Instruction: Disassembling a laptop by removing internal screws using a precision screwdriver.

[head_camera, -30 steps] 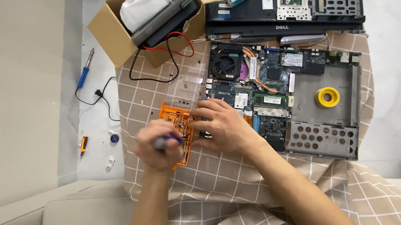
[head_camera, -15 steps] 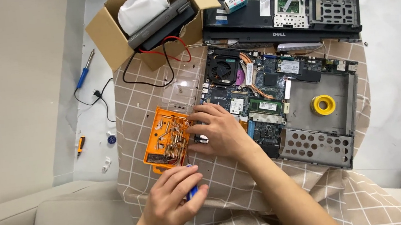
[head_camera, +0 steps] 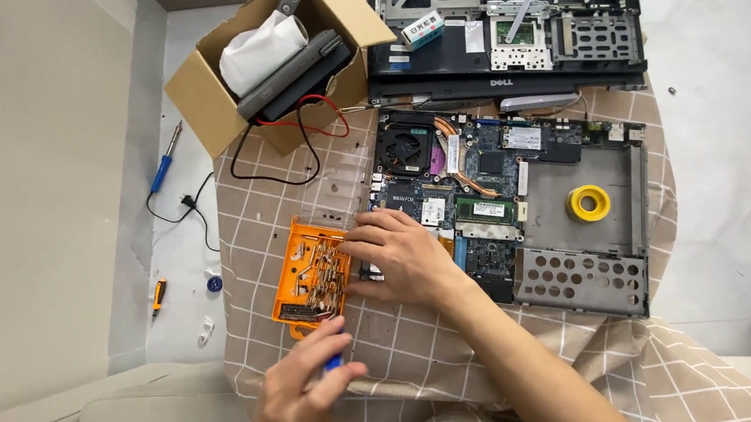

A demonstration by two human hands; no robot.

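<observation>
Checked cloth covers the counter (head_camera: 600,364), with a bare laptop board (head_camera: 487,194) at centre frame. Left hand (head_camera: 307,393) grips a blue driver (head_camera: 336,359); right hand (head_camera: 400,257) lies open on the orange bit case (head_camera: 312,273). A nudge could spill bits onto the board.

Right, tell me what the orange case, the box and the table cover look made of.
Orange case: likely moulded plastic, with an even bright colour and a slight sheen. Box: corrugated cardboard, matte brown, with folded flaps. Table cover: seems to be woven cloth, beige with a white check, creased where it hangs.
</observation>
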